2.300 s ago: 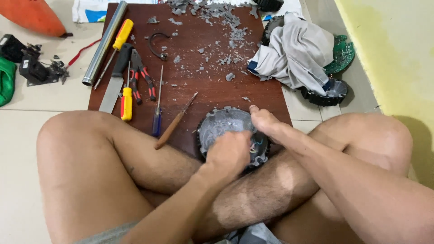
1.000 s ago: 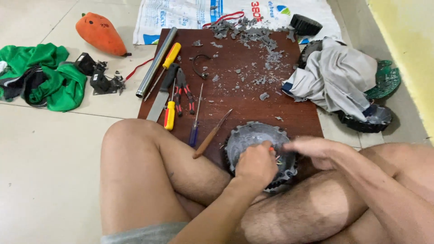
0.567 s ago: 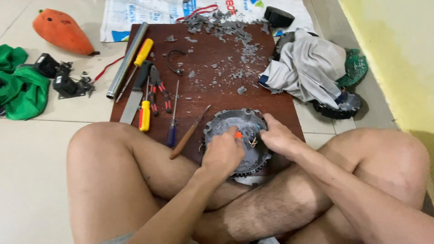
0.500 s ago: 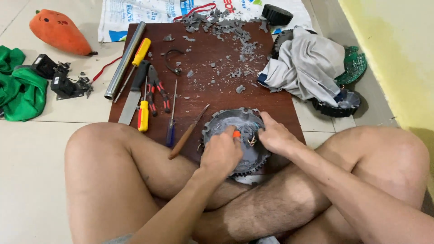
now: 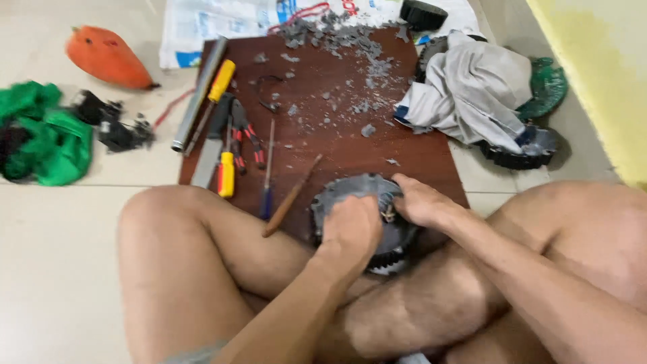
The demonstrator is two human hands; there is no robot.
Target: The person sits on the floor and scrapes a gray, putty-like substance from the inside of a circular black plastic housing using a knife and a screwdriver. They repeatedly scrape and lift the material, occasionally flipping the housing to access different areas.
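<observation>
Hands meet over a round, dark grey toothed disc (image 5: 367,222) that sits at the near edge of a reddish-brown board (image 5: 337,145) on the tiled floor (image 5: 60,236), wedged against the person's crossed legs, likely so that shins and board brace it against turning. The left hand (image 5: 352,226) is curled into a closed fist on top of the disc at its centre; whether that grip holds a tool I cannot tell, since the knuckles cover whatever is inside. The right hand (image 5: 419,202) lies on the disc's rim at about 2 o'clock, fingers bent over the edge, seemingly steadying it. Something small and pale shows between the two hands, too small to identify. Tools lie in a row at 10 o'clock from the disc, handles toward the person for an easy reach: a metal tube (image 5: 199,94), a yellow-handled screwdriver (image 5: 214,94), red-handled pliers (image 5: 246,138), a blue-handled screwdriver (image 5: 268,175) and a wooden-handled tool (image 5: 291,199). Grey crumbled debris (image 5: 344,47) is heaped toward 12 o'clock, away from the working spot. A grey cloth (image 5: 465,91) at 2 o'clock drapes over other dark round parts and hides most of them. The disc's near edge is lost behind the forearm and leg.
</observation>
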